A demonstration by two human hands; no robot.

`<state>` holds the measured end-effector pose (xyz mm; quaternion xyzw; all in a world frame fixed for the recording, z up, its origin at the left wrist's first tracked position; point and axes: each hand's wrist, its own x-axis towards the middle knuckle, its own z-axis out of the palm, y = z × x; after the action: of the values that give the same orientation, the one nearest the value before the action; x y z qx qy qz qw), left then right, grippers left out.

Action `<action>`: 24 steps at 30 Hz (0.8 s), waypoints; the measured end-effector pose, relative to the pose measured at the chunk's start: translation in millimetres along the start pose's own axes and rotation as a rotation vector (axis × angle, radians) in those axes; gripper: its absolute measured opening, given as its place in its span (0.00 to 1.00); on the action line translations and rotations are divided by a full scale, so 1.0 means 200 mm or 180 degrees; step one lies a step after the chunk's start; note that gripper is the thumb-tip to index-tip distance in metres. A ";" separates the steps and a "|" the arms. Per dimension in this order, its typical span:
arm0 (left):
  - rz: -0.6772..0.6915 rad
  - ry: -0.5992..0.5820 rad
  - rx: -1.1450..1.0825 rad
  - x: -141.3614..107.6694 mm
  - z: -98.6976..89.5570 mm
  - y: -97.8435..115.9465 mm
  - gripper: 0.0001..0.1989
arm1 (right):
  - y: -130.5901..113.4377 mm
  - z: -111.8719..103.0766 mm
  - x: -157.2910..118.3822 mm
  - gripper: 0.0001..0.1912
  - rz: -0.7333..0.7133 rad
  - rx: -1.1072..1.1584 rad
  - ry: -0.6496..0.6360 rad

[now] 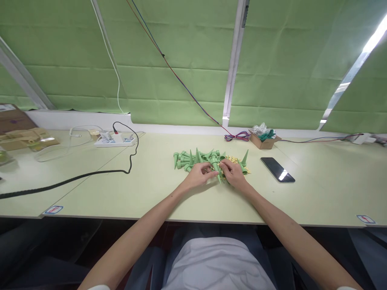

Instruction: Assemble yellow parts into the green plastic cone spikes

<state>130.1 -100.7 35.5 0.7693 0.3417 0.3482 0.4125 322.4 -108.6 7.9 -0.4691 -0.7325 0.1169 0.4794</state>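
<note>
My left hand is closed around a green plastic spike, gripping it from the left with the pointed end toward me. My right hand meets it from the other side, fingers pinched together near the spike's upper part. Whatever lies between those right fingertips is too small or hidden to name. A pile of similar green spikes spreads behind and to the left of my hands, some standing upright on their wide ends. Small yellow pieces are scattered behind my right hand, partly covered by it.
A black phone lies to the right. Behind it stands a small cardboard box with green and clear material inside, beside a coiled cable. At left, a white power strip and a thick black cable rest on the table.
</note>
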 end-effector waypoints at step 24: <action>0.0286 0.0346 0.0484 0.02 0.00 -0.03 0.17 | -0.03 0.00 0.00 0.21 -0.0024 0.0147 -0.0040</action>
<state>129.6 -95.2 31.0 0.7929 0.3543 0.3806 0.3178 319.5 -111.7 12.1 -0.4544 -0.7343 0.1349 0.4858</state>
